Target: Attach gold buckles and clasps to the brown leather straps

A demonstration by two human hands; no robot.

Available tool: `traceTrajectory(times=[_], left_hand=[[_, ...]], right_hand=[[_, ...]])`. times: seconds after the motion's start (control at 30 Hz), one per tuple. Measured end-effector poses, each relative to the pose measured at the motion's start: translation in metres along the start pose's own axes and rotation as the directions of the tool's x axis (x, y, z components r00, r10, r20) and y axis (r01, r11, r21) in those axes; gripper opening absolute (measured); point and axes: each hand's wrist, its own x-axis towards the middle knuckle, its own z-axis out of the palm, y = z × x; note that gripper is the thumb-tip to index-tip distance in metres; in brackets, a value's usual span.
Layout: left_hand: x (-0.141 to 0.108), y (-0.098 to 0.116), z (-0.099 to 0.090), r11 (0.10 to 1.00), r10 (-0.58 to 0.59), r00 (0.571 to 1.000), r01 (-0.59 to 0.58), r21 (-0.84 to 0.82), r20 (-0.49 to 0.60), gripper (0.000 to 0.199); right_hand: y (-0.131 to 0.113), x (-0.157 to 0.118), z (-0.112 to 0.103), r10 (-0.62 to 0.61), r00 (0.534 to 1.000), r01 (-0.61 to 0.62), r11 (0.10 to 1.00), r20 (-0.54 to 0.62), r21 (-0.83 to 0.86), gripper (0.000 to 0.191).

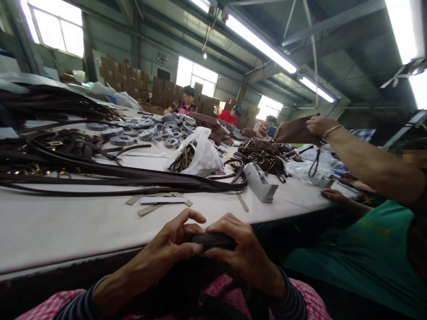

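My left hand (178, 238) and my right hand (238, 249) meet in front of my lap, close to the table's near edge. Between them is a dark brown leather strap (218, 240), bent or folded, with thumbs and fingers pinching it from both sides. My left index finger is raised and curved above it. A dark length that looks like more strap (220, 306) lies low over my pink checked clothing; whether it joins the held part is hidden. On the table just ahead lie several thin beige strips (150, 210) and a white strip (163, 200).
Long dark straps (180, 180) stretch across the table (83, 222). Beyond are a grey tape dispenser (258, 182), a white plastic bag (203, 153), coiled grey straps (171, 126) and brown pieces with metal fittings (262, 155). At right, a co-worker's hand (322, 125) lifts a brown pouch (293, 130).
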Motion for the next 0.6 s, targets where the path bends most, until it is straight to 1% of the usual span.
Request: traceTrajectory(times=[0.03,0.07,0.13,0.17,0.2,0.3,0.37,0.43,0.53,0.6], left_hand=[[0.0,0.003,-0.002,0.998,0.014,1.0,-0.012,0.063,-0.025,0.035],[0.0,0.005,-0.003,0.987,0.034,0.997,-0.023,0.161,-0.067,0.031],[0.001,0.007,-0.006,0.937,0.074,0.987,-0.021,0.35,-0.139,0.028],[0.001,0.007,-0.007,0.917,0.067,0.986,-0.002,0.398,-0.15,0.031],[0.002,0.006,-0.008,0.915,0.041,0.99,0.019,0.404,-0.138,0.035],[0.007,0.001,-0.005,0.957,-0.059,0.997,0.07,0.283,-0.045,0.042],[0.009,-0.003,-0.002,0.978,-0.111,0.994,0.113,0.174,-0.023,0.043],[0.01,-0.005,0.002,0.986,-0.151,0.988,0.152,0.073,-0.019,0.042],[0.008,-0.003,0.007,0.985,-0.17,0.985,0.17,0.021,-0.021,0.041],[0.004,0.0,0.007,0.984,-0.175,0.984,0.176,0.019,-0.019,0.04]], right_hand=[[-0.001,0.002,-0.002,-0.039,0.999,0.038,0.998,-0.018,-0.052,0.017],[-0.002,0.003,-0.003,-0.064,0.997,0.061,0.995,-0.034,-0.085,0.012],[-0.004,0.004,-0.004,-0.064,0.994,0.056,0.994,-0.089,-0.093,0.011],[-0.004,0.003,-0.005,-0.051,0.992,0.042,0.996,-0.115,-0.077,0.012],[-0.005,0.002,-0.005,-0.036,0.991,0.029,0.998,-0.128,-0.057,0.014],[-0.005,0.0,-0.002,-0.03,0.994,0.03,1.0,-0.102,-0.007,0.012],[-0.004,0.0,0.002,-0.029,0.996,0.032,0.999,-0.085,0.027,0.014],[-0.004,0.001,0.005,-0.001,0.996,0.008,0.997,-0.089,0.078,0.017],[-0.004,0.001,0.007,0.054,0.995,-0.04,0.987,-0.085,0.158,0.022],[-0.004,-0.002,0.005,0.07,0.994,-0.055,0.984,-0.082,0.168,0.022]])
